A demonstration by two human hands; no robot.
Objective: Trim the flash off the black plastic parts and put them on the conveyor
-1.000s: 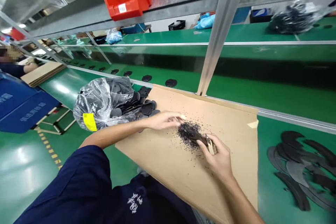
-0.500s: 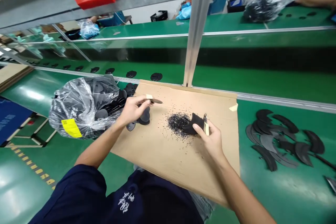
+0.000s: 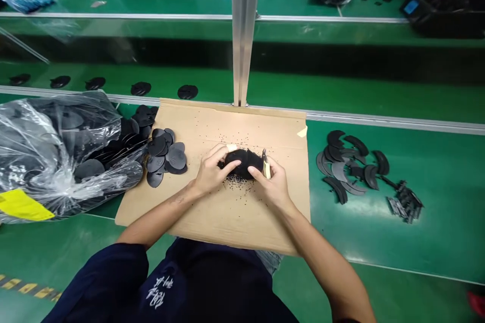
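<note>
Holding two black pieces close together, the person works with both hands above a small heap of black granules (image 3: 238, 187). The left hand (image 3: 220, 167) grips a black disc (image 3: 233, 157) between thumb and fingers, and a pale cover (image 3: 231, 147) sits on one fingertip. The right hand (image 3: 273, 177) grips a second black piece (image 3: 254, 162), and at the same time it keeps a small tool with a pale yellow handle (image 3: 267, 168), with its tip pointing upward. Both pieces are over the middle of the brown cardboard sheet (image 3: 242, 227), which lies on the green counter (image 3: 364, 232). Whether they are touching or only overlapping in the view, I cannot tell.

In my judgement, the step in hand is to line up the disc with the other piece. The next move seems to call for a steady left hand and a small, exact adjustment by the right, without letting the tool slip. The granules hide some edges, so care is needed there.

To the left, loose discs (image 3: 166, 151) lie on the cardboard, beside a transparent bag (image 3: 60, 161) with more of them. To the right, curved black pieces (image 3: 341, 169) lie in a group on the counter.
</note>
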